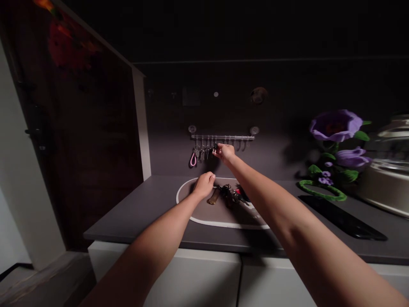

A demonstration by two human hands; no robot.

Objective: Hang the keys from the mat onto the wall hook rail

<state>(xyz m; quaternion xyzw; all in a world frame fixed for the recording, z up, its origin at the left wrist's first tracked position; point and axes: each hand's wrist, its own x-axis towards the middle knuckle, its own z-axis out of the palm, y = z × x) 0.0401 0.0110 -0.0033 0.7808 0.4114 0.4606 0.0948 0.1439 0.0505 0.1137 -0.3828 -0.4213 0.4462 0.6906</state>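
Observation:
My right hand point(226, 152) is raised to the hook rail point(223, 137) on the wall, its fingers pinched on what looks like a small dark key point(215, 147) just under a hook. Several keys point(202, 153) hang on the hooks to the left of it, with a pink strap loop point(193, 159) at the left end. My left hand point(205, 184) is closed above the oval mat point(204, 222); what its fingers hold, if anything, is hidden. Beside it on the mat lie a brown key fob point(214, 197) and a pile of keys point(235, 197), partly behind my right forearm.
Purple flowers point(335, 125) with a green ring base point(338, 197) stand on the counter point(140, 200) at the right. A flat black object point(343, 217) lies in front of them, beside a cream appliance point(388, 187). A dark door point(86, 149) is at the left.

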